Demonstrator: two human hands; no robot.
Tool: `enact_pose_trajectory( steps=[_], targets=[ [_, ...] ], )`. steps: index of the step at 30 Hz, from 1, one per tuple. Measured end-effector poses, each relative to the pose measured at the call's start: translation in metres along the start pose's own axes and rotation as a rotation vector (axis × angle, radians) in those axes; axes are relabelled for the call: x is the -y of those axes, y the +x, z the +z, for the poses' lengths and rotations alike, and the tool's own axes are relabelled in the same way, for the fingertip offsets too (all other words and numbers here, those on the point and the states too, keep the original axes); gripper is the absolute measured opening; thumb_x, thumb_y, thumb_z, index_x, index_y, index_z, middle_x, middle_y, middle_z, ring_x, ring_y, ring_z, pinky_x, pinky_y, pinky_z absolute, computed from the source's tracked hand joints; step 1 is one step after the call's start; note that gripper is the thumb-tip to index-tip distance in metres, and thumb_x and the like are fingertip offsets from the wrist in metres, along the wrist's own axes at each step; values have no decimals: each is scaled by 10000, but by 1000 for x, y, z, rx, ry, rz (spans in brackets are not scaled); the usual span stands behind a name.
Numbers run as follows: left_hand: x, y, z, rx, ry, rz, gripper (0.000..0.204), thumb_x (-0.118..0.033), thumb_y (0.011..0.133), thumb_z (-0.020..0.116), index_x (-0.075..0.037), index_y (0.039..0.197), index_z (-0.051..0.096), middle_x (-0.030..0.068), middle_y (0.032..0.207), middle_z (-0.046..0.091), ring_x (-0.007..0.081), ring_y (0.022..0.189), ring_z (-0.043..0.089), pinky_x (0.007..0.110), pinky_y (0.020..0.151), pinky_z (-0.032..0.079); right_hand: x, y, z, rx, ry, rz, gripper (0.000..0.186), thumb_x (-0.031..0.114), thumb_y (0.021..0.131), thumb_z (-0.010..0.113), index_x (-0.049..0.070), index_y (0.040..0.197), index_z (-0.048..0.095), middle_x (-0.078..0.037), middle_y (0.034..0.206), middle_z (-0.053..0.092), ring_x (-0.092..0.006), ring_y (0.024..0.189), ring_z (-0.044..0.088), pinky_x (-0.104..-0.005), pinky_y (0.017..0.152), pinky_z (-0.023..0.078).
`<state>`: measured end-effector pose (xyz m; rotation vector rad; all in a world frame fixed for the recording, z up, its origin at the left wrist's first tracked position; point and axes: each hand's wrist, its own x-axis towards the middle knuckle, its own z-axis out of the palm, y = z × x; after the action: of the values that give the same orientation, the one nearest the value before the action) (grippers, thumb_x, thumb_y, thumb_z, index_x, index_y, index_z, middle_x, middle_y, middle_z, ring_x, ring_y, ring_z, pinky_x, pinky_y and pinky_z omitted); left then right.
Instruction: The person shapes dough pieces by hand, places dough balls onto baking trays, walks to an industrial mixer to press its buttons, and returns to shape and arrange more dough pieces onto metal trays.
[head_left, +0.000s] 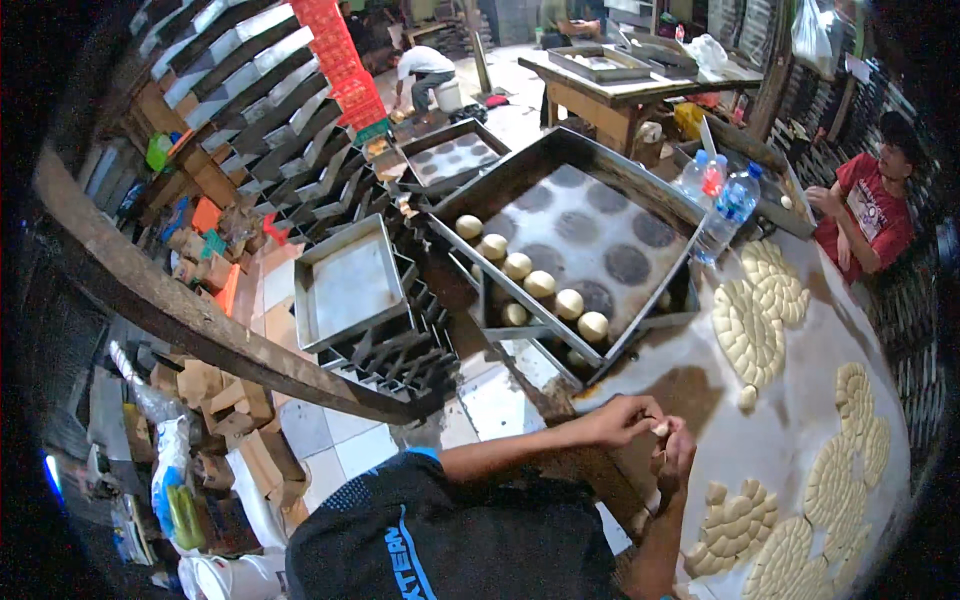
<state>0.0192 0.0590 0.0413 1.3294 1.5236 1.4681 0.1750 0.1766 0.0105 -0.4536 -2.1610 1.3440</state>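
Observation:
My left hand (624, 420) and my right hand (676, 456) meet above the near edge of the table, fingers closed on a small pale piece of dough (661, 430). Most of that piece is hidden by the fingers. Ahead of them stands a large metal baking tray (640, 342), with a row of several round dough balls (540, 284) along its near left side. Dark round marks cover the tray's floor. On the table to the right lie flat clusters of cut dough pieces (748, 335), and a nearer cluster (735, 527) sits beside my right forearm.
More trays lie under the large one. At left, an empty-looking tray (350, 285) tops a stack beside a wooden beam (200, 305). Plastic bottles (728, 215) stand at the tray's far right corner. A person in a red shirt (868, 215) is across the table (690, 375).

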Motion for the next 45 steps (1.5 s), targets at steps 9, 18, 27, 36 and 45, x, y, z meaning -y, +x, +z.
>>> enact_pose_trajectory(
  steps=[9,18,27,36,45],
  targets=[
    [36,-58,-19,400,428,-239,302,-221,933,497,-13,1147,548,272,971,622,429,945,609,463,785,483,40,-36,83,-254,-569,-35,308,159,945,525,-16,712,422,-181,645,434,-325,588,478,-436,557,359],
    [30,-28,20,253,282,-312,666,-542,915,515,-7,1299,417,226,1258,492,363,1154,478,426,1019,353,-13,-127,-30,-623,-244,472,195,121,905,586,16,793,466,-75,738,485,-198,702,455,-345,648,413],
    [274,104,114,-305,-333,261,592,-345,905,600,-16,1344,379,205,1293,478,362,1132,526,460,984,419,-9,-101,-2,-369,-251,188,280,170,867,680,64,810,427,-2,710,395,-89,592,391,-246,525,351],
    [37,149,96,-64,564,-31,334,-326,942,534,-39,1113,544,224,1004,568,398,1021,547,498,833,459,-29,-68,-45,-377,-90,333,201,155,865,644,20,844,496,-90,766,488,-227,710,478,-362,660,416],
    [71,16,13,276,1244,303,277,-242,906,508,-24,1032,623,215,1224,558,294,1225,497,409,1067,350,-75,-102,-89,119,-764,-36,249,234,780,612,-9,831,587,-237,998,551,-434,1058,488,-589,1041,290]
  ],
)
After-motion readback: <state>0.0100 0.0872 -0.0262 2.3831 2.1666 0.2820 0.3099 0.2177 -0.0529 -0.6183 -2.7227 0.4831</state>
